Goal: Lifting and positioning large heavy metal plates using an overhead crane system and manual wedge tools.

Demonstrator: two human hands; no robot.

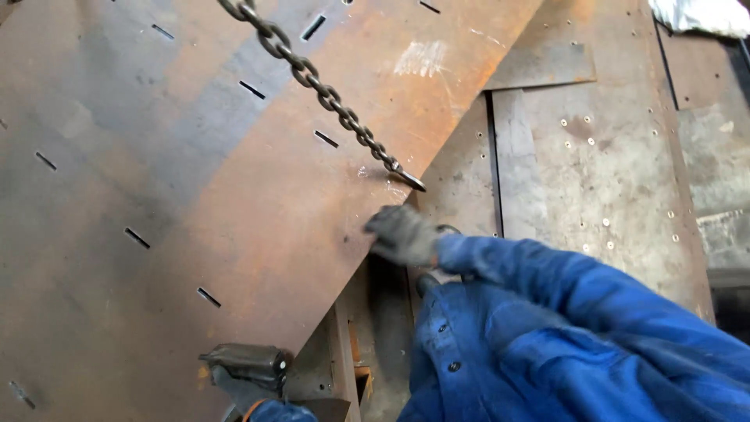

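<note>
Looking down from your head, you see your own blue work jacket filling the lower right, its sleeve running up toward the middle. Nearest you, at the bottom edge, your left hand, in a dark glove, sits at the lower edge of the big rusty steel plate; the fingers seem wrapped around that edge, though the grip is partly cut off by the frame and you cannot tell how tightly it closes. A little farther out, your right hand, in a grey glove and blurred, rests against the plate's right edge, fingers curled loosely over the metal rather than clenched; whether it truly grasps the edge cannot be told. The plate itself lies tilted across the whole left and centre, brown with rust, with short narrow slots cut into it in rows. Just beyond your right hand, a hook bites onto the same edge of the plate, and a dark steel chain climbs from it, taut, up to the top left and out of view. Under and behind the plate lies a grey steel bench made of flat sheets dotted with small holes. Farthest away, in the top right corner, a white cloth lies crumpled.
</note>
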